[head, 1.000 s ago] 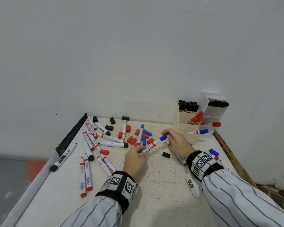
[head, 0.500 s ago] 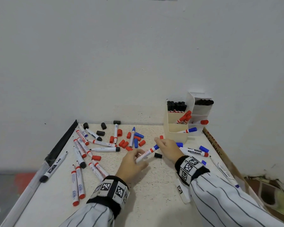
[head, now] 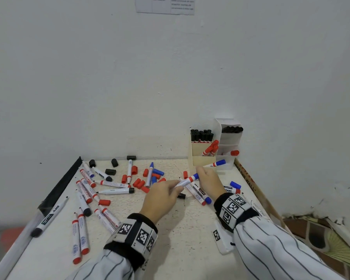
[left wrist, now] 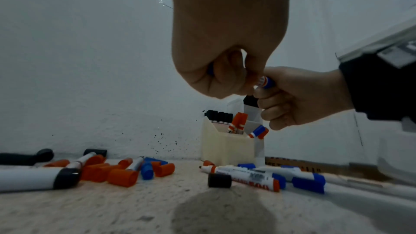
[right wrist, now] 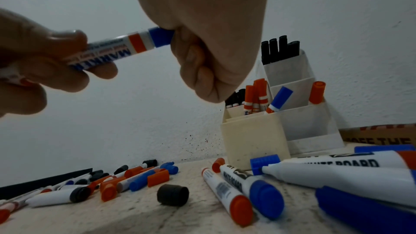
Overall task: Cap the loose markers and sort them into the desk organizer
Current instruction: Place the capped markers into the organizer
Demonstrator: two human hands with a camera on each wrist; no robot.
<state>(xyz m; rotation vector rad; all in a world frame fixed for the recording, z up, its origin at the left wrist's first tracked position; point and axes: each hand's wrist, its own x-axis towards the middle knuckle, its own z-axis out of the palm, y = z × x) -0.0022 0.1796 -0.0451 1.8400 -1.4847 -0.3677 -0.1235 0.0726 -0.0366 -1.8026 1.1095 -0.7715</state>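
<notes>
Above the table's middle I hold a white marker (head: 183, 182) with a blue cap (head: 195, 176) between both hands. My left hand (head: 176, 186) grips the barrel (right wrist: 105, 54). My right hand (head: 198, 173) pinches the blue cap (right wrist: 161, 36), which sits on the marker's end. The cream desk organizer (head: 202, 160) stands against the back wall at the right. It holds black markers (head: 202, 135) at the back, red ones (head: 210, 149) in the middle and one blue-capped marker (head: 217, 163) in front.
Several loose markers and red, blue and black caps lie across the left and middle of the table (head: 182, 239). A black cap (head: 181, 196) lies under my hands, and more markers (head: 199, 195) lie by my right wrist. A cardboard box (head: 249, 182) borders the right edge.
Both hands keep hold of the same blue marker and have drawn slightly closer together on it. The head view has tilted upward.
</notes>
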